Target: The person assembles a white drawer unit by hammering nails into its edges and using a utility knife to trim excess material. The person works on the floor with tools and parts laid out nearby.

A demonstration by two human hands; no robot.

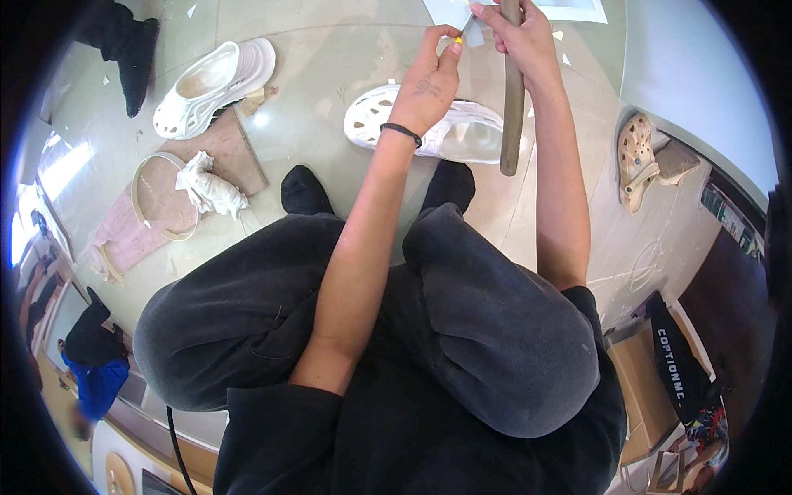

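Stick [512,99], long, round and grey-brown, stands nearly upright in the view, its long axis running from the top edge of the picture down toward the person's knees, the lower end hanging free just right of a white perforated clog [445,128]. The right hand [520,37] is wrapped around the stick near its upper end, fingers closed on it. The left hand [431,78] is raised just beside it, thumb and forefinger pinched on a small yellow-tipped tool [459,39], whose tip meets a pale strip at the stick's upper part; what the strip is cannot be told. A dark band circles the left wrist.

Both forearms reach up from the lower part of the picture over bent knees in dark grey trousers [462,330], and two dark-socked feet rest on the glossy pale floor [330,58]. The white clog lies partly behind the left wrist. A second white clog [213,87] lies well apart to the upper left, beside a brown board [235,148]. On a pinkish sheet near it sit a pale hoop [144,198] and a crumpled white cloth [210,188]. To the right, a tan clog [635,161] lies near the wall. White paper sheets [569,10] lie at the top edge, behind the hands.
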